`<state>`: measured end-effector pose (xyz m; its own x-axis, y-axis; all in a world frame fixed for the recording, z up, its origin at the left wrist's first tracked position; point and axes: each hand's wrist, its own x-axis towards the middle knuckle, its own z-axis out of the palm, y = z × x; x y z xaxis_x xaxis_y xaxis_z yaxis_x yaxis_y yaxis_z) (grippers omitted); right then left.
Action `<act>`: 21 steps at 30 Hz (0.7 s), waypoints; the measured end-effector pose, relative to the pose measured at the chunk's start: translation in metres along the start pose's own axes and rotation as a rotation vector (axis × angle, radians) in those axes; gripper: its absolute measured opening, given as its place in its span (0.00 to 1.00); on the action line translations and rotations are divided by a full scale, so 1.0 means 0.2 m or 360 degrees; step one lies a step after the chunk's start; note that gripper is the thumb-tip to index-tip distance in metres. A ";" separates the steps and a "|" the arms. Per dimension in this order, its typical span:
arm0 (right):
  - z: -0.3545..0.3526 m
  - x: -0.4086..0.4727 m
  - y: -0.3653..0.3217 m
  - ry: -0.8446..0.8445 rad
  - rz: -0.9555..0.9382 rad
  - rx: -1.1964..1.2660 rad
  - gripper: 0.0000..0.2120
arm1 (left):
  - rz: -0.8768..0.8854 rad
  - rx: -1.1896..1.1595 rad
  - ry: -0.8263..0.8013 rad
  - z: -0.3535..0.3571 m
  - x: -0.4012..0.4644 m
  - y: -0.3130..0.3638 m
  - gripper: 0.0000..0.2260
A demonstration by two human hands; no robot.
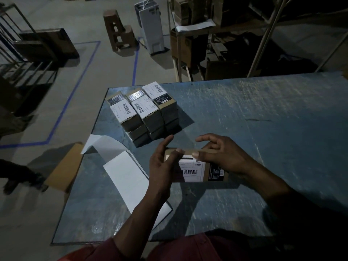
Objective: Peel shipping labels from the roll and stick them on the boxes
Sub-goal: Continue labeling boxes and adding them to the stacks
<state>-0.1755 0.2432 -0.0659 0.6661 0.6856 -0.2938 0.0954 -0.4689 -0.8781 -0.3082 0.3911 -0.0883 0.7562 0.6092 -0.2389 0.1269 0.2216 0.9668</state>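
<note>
A small brown box (pixel 214 171) with a white barcode label (pixel 192 169) on its top is held above the blue table (pixel 263 119). My left hand (pixel 162 162) holds the box's left end, thumb on the label's upper edge. My right hand (pixel 220 153) grips the right part of the box, thumb on the top edge and fingers curled behind. A stack of labelled boxes (pixel 145 112) stands behind, toward the table's far left corner. A long white strip of label backing (pixel 130 178) lies on the table to the left of my hands.
A flat brown cardboard piece (pixel 64 166) hangs off the table's left edge. Someone's foot (pixel 11 183) is on the floor at the left. Shelving with cartons (pixel 190 46) stands beyond the table. Blue tape lines (pixel 75 85) mark the floor.
</note>
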 end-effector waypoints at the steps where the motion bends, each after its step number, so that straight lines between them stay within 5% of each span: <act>1: 0.00 0.01 0.00 -0.0014 0.0014 0.0032 0.19 | -0.0022 -0.0009 -0.0003 0.00 0.00 0.00 0.18; 6: -0.02 0.02 0.01 -0.0010 0.0002 0.0124 0.13 | -0.0169 -0.0003 0.0042 0.01 0.01 0.01 0.15; 9: -0.01 0.00 -0.02 -0.0048 0.0018 0.0056 0.24 | -0.0229 -0.0030 0.0044 0.00 0.02 0.01 0.16; 13: 0.01 0.00 -0.01 -0.0006 0.0019 0.0075 0.10 | -0.0223 0.0012 0.0047 -0.01 0.05 0.02 0.14; 17: 0.00 0.01 0.01 -0.0003 -0.0057 0.0111 0.08 | -0.0288 0.0064 0.0119 -0.03 0.08 0.03 0.14; 21: -0.04 0.01 0.04 0.0012 -0.0514 -0.0777 0.37 | -0.0328 0.0131 0.0119 -0.09 0.14 0.05 0.13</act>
<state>-0.1677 0.2358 -0.0707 0.5517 0.8333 -0.0362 0.6229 -0.4405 -0.6465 -0.2963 0.4242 -0.0866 0.6595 0.6131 -0.4349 0.3278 0.2861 0.9004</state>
